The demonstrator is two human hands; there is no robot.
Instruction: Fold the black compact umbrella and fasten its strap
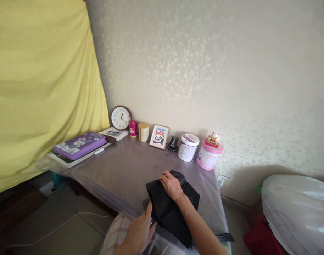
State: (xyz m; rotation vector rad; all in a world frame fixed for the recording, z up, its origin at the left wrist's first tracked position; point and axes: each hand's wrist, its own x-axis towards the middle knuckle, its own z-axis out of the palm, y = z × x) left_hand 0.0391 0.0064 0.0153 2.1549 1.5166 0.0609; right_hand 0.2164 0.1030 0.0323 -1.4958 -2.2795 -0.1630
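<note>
A black folding umbrella (172,216) lies near the front edge of the table, its fabric loose and spread in flaps. My left hand (140,228) is closed around its handle end, where a small shiny ring shows beside the fingers. On top of the fabric, my right hand (171,186) grips the cloth with curled fingers. Part of the umbrella is hidden under my right forearm. A dark strip (225,237) sticks out past the forearm at the table's right edge; I cannot tell if it belongs to the umbrella.
Along the wall on the table (119,170) stand a clock (121,118), a picture frame (159,136), a white-and-purple tub (188,148) and a pink-lidded tub (210,156) with a cat figurine. A purple case (79,145) lies left. A plastic-wrapped bundle (297,209) sits right.
</note>
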